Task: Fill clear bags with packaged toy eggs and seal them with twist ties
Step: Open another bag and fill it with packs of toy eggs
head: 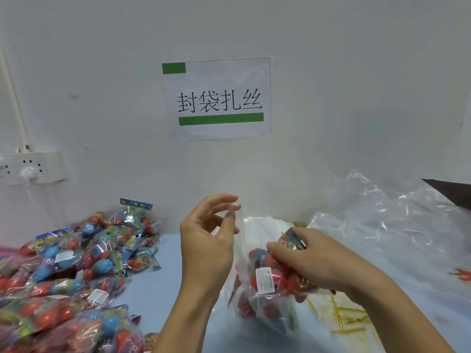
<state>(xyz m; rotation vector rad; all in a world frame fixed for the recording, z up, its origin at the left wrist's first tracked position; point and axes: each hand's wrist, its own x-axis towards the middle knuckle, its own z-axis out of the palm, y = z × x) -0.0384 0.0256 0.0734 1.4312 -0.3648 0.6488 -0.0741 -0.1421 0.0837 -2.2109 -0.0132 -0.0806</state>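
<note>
White wall [331, 72], spanning the upper field, with a paper sign [219, 99] at 12 o'clock and a power strip [30, 168] at 9 o'clock. Light blue table [163, 284], lower field. Loose heap of clear plastic [377, 225], at 3 o'clock, against the wall. Pile of packaged toy eggs [63, 276], at 8 o'clock, red and blue eggs in printed wrappers. Clear bag [257, 304], at 6 o'clock, standing between the hands and already containing several egg packs. Right hand [303, 261], fingers curled around an egg pack [270, 273] at the bag's mouth. Left hand [206, 240], thumb and fingertips pinching the bag's upper edge, the remaining fingers loosely curled. Gold twist ties [341, 317], scattered on the table at 5 o'clock, just beside the bag.
</note>
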